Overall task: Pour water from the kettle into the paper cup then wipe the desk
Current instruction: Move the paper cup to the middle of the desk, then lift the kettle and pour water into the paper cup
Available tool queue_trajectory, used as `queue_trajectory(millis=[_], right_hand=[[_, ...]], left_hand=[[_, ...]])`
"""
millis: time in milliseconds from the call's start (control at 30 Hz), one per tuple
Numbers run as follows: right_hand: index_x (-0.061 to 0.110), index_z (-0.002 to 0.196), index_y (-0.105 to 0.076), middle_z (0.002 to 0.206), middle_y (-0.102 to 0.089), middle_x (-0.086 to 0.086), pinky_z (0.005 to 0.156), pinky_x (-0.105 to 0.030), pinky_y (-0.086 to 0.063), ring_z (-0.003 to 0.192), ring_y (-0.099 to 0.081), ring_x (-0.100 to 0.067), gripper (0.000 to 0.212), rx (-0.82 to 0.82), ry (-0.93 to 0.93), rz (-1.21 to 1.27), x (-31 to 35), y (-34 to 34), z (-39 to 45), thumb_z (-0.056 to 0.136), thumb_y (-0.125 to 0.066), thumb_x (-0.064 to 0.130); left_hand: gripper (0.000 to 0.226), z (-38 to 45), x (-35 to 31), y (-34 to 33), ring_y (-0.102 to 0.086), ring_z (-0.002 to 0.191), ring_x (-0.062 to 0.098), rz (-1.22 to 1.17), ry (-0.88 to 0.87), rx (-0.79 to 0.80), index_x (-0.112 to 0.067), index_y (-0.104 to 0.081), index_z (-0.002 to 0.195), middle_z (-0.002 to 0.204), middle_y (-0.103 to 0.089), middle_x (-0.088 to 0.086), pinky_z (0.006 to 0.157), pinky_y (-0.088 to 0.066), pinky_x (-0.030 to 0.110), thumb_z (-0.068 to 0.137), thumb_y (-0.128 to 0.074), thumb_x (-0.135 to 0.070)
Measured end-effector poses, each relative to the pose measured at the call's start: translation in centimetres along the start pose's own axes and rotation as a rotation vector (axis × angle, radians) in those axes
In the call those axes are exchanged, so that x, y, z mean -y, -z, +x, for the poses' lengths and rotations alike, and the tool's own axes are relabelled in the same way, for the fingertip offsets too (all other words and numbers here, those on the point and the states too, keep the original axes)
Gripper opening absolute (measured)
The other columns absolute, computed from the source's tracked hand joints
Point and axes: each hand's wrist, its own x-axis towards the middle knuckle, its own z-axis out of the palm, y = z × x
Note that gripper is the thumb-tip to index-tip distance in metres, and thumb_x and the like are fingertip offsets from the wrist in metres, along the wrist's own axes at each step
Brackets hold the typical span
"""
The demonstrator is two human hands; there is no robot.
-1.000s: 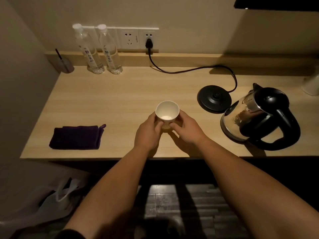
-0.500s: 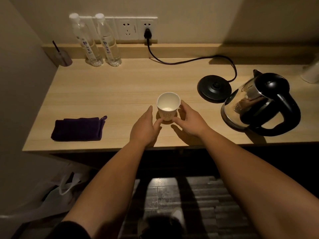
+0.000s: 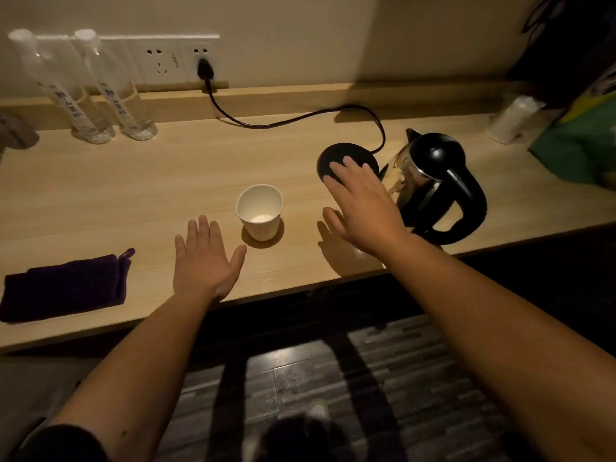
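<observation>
We have the paper cup [image 3: 260, 210] standing upright by itself near the middle of the bench [image 3: 140, 195], a little back from the front edge, its mouth open and nothing touching it. That spot makes sense to us: it is close enough to the kettle [image 3: 433, 185] for a short pour, and far enough from the front edge that a knock should not send it off.

Our left hand [image 3: 205, 261] lies open and flat, palm down, just beside the cup toward the front edge, gripping nothing. We judge it is kept near so it can steady the light cup when water comes.

Our right hand [image 3: 363, 201] is also open, fingers spread and empty, held over the black base [image 3: 333, 155] and nearly at the kettle's side. We cannot tell whether it touches the glass. The kettle stands off its base, toward the right end of the bench, with its handle turned to the front edge, which suits a right-hand grasp; we take the reach for that handle as the step in hand.

The dark cloth [image 3: 63, 288] lies folded at the front left corner, well apart from the cup, ready for wiping after the pour.
</observation>
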Motion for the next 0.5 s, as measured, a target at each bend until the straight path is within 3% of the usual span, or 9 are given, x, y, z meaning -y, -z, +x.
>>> queue_trajectory(millis=[100, 200, 267, 367, 433, 500], right_hand=[[0.011, 0.131, -0.053, 0.144, -0.044, -0.014, 0.113, -0.05, -0.01, 0.14, -0.025, -0.034, 0.047, -0.119, -0.14, -0.022, -2.8, 2.3, -1.8, 0.088, -0.059, 0.031], [0.014, 0.131, -0.052, 0.146, -0.04, -0.014, 0.114, -0.054, -0.01, 0.141, -0.022, -0.034, 0.048, -0.232, -0.395, 0.007, -5.8, 4.0, -4.5, 0.088, -0.059, 0.033], [0.016, 0.134, -0.047, 0.144, -0.041, -0.013, 0.113, -0.053, -0.02, 0.137, -0.028, -0.031, 0.054, -0.284, -0.595, 0.08, -7.4, 4.3, -6.1, 0.085, -0.062, 0.035], [0.02, 0.134, -0.043, 0.13, -0.05, -0.003, 0.09, -0.035, -0.047, 0.116, -0.05, -0.02, 0.063, -0.305, -0.911, 0.447, -9.2, 4.0, -8.0, 0.081, -0.068, 0.044], [0.024, 0.122, -0.048, 0.11, -0.058, 0.006, 0.067, -0.02, -0.047, 0.098, -0.059, -0.012, 0.055, -0.269, -1.026, 0.713, -9.7, 3.6, -8.6, 0.078, -0.071, 0.047], [0.024, 0.107, -0.052, 0.094, -0.059, 0.011, 0.058, -0.018, -0.042, 0.086, -0.06, -0.006, 0.044, -0.269, -1.045, 0.802, -9.9, 3.3, -8.7, 0.075, -0.072, 0.048]], left_hand=[[0.088, -0.1, -0.2, 0.2, 0.006, 0.147, 0.028, -0.004, -0.013, -0.013, -0.006, -0.007, 0.151, 0.161, 0.0, 0.013, 0.117, -0.001, 0.05, 0.089, -0.007, -0.068], [0.087, -0.1, -0.4, 0.5, 0.002, 0.147, 0.03, 0.003, -0.024, -0.024, -0.005, -0.011, 0.151, 0.161, -0.004, 0.015, 0.117, -0.004, 0.051, 0.09, -0.009, -0.067], [0.086, -0.1, -0.5, 0.6, -0.001, 0.147, 0.031, 0.018, -0.022, -0.025, -0.005, -0.013, 0.15, 0.16, -0.006, 0.016, 0.116, -0.006, 0.052, 0.09, -0.01, -0.066], [0.083, -0.1, -0.7, 0.8, -0.003, 0.146, 0.033, 0.029, -0.028, -0.026, -0.003, -0.016, 0.148, 0.16, -0.009, 0.017, 0.116, -0.009, 0.053, 0.092, -0.014, -0.064], [0.082, -0.1, -0.8, 0.9, -0.005, 0.146, 0.033, 0.034, -0.031, -0.027, -0.003, -0.018, 0.147, 0.159, -0.011, 0.018, 0.116, -0.011, 0.054, 0.092, -0.016, -0.063], [0.081, -0.1, -0.9, 1.0, -0.007, 0.145, 0.034, 0.039, -0.036, -0.032, -0.002, -0.02, 0.147, 0.159, -0.013, 0.019, 0.115, -0.012, 0.055, 0.092, -0.017, -0.062]])
